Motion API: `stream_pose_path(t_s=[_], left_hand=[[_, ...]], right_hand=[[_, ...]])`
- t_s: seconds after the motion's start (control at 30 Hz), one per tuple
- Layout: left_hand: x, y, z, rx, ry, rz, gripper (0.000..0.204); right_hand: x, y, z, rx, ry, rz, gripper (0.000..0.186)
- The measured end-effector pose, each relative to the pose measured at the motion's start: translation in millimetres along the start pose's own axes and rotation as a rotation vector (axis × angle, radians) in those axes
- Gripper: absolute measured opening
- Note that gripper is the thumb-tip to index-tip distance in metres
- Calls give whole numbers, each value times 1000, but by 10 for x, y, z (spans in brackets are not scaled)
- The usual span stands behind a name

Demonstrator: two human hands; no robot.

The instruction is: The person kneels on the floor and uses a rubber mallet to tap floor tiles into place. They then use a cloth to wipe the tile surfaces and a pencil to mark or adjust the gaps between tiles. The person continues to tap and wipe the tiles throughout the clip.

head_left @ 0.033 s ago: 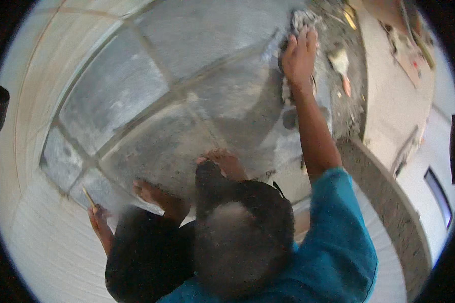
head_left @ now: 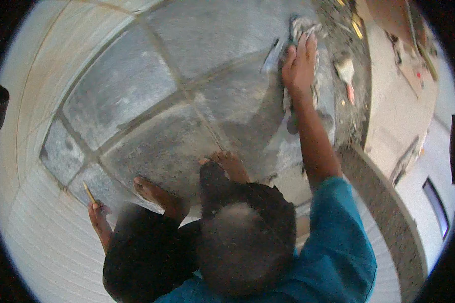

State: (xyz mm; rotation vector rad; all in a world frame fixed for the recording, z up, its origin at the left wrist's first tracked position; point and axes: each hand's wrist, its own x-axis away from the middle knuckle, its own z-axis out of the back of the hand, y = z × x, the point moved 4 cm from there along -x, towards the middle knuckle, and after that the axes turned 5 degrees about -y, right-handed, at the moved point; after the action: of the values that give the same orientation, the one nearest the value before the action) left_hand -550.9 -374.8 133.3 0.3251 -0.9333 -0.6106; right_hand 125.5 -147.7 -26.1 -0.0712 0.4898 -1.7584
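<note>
Grey square floor tiles [head_left: 116, 86] with pale joints lie below me. My right hand [head_left: 299, 65] rests with fingers stretched on a crumpled greyish cloth [head_left: 306, 24] near the tiles' right edge. Just left of it lies a flat, pale tool [head_left: 272, 54], too blurred to name. A paintbrush [head_left: 345, 70] with pale bristles and a pink handle lies to its right on rough, debris-strewn grey mortar [head_left: 356, 121]. At the lower left, my left hand [head_left: 98, 212] is closed on a thin yellowish stick [head_left: 88, 192] near a small tile.
My bare feet [head_left: 156, 194] and dark-clothed legs occupy the lower middle. A pale tiled wall [head_left: 30, 91] curves along the left. On the right are a beige ledge [head_left: 389, 126] with scattered scraps and a speckled grey raised edge [head_left: 389, 202].
My right hand and the cloth appear slightly lower in the picture, while the floor joints have shifted slightly to the right. Both hands keep the same finger shape.
</note>
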Motion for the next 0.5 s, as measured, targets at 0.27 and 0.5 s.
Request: stream_pose_path(t_s=[0.27, 0.5], left_hand=[[209, 388, -293, 61, -49, -7, 35], [310, 447, -313, 87, 0, -27, 35]], right_hand=[[1029, -1562, -578, -227, -501, 516, 52], [-43, -2480, -1024, -208, -318, 645, 50]])
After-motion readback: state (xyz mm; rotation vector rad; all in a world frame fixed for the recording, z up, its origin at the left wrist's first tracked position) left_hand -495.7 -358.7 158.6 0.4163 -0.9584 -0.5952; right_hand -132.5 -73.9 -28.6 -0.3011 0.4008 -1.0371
